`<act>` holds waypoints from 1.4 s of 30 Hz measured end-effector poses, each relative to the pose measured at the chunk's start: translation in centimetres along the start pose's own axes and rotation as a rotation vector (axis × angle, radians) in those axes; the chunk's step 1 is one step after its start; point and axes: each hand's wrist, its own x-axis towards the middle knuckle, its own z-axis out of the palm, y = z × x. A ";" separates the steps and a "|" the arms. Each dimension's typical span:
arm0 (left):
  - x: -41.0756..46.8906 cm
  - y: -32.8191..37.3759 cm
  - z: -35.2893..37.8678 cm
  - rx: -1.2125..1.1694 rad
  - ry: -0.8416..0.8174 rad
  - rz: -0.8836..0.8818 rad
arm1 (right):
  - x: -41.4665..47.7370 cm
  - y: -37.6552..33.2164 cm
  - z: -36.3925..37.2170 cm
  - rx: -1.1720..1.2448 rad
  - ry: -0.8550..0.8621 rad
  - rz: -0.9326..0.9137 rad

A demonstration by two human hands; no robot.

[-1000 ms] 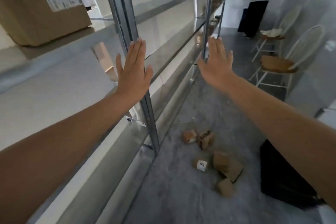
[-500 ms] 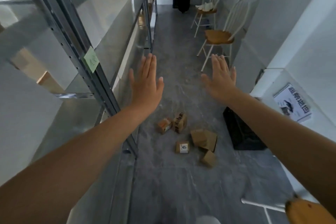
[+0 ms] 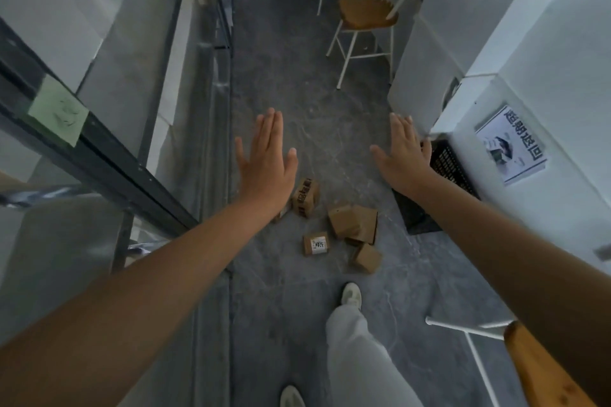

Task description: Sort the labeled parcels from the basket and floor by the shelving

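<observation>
Both our hands are stretched out flat and empty, left hand [image 3: 267, 163] and right hand [image 3: 401, 157] above the floor. Shelving [image 3: 99, 149] runs along our left, the black basket [image 3: 446, 168] sits at right, and small cardboard parcels [image 3: 350, 223] lie scattered between them

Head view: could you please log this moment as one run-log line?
left hand flat, empty | right hand flat, empty | parcels on floor, untouched | basket right of parcels
</observation>
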 end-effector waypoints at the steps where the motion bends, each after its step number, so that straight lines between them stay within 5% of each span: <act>1: 0.8 -0.2 1.0 -0.004 -0.011 -0.014 | 1.2 0.8 1.0 0.015 -0.024 0.024; 16: 12.0 -5.7 23.1 -0.169 -0.100 -0.504 | 19.7 12.7 17.8 -0.096 -0.411 0.069; 20: 9.7 -11.5 30.6 -0.162 -0.136 -0.671 | 20.1 14.9 25.9 -0.177 -0.530 -0.009; 33: -0.7 -27.5 59.0 -0.179 -0.502 -0.721 | 19.8 23.2 58.7 -0.186 -0.787 0.037; 38: -3.0 -30.4 70.6 -0.439 -0.696 -0.852 | 19.4 28.2 70.5 -0.065 -0.850 0.245; 42: -2.3 -31.7 76.3 -0.688 -0.738 -1.133 | 20.5 31.7 75.6 0.082 -0.866 0.520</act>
